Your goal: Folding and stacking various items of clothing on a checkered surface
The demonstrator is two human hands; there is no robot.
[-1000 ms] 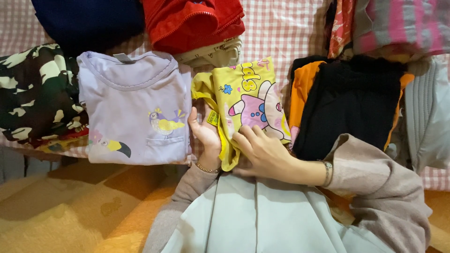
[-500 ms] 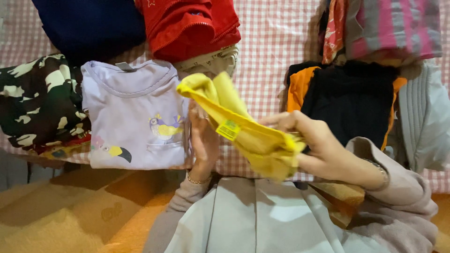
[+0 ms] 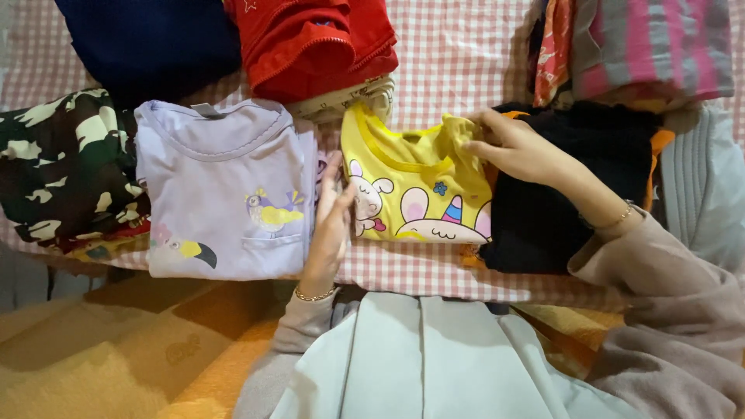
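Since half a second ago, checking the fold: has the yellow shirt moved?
Yes. The yellow shirt was bunched up in the air; it now lies flat on the checked cloth, beside the lilac shirt.

Pink-and-white checked cloth point(image 3: 466, 46) as surface, orange-yellow patterned blanket point(image 3: 116, 357) below, warm indoor light

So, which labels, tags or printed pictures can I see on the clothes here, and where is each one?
Neck label: small grey tab inside the collar of the lilac shirt.
Bird prints: a yellow and purple bird on the lilac shirt's pocket, and a toucan lower left.
Cartoon print: white rabbits and a striped horn on the yellow shirt, between the left hand and right hand.
No packages, signs or screens.
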